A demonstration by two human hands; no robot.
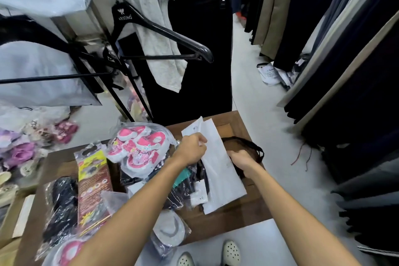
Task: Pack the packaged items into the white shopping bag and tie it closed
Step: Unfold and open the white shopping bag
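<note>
A flat white shopping bag (218, 164) lies tilted over the right part of the wooden table (233, 220). My left hand (191, 149) pinches its upper left edge. My right hand (241, 161) is curled at the bag's right side, beside a dark strap-like item (252, 144); what it grips is partly hidden. Packaged goods cover the table: pink-and-white slippers (140, 147) in clear plastic, a yellow-red carded pack (92, 183), black items (61, 203) in plastic, dark packets (185, 190) under the bag, and a grey-white pack (170, 229).
Black hangers (164, 32) and a rack with plastic-covered garments stand at the left. Dark clothes hang on the right (345, 71). A narrow floor aisle (248, 84) runs ahead. More packaged slippers (26, 149) lie at the far left. My shoes (231, 252) show below the table edge.
</note>
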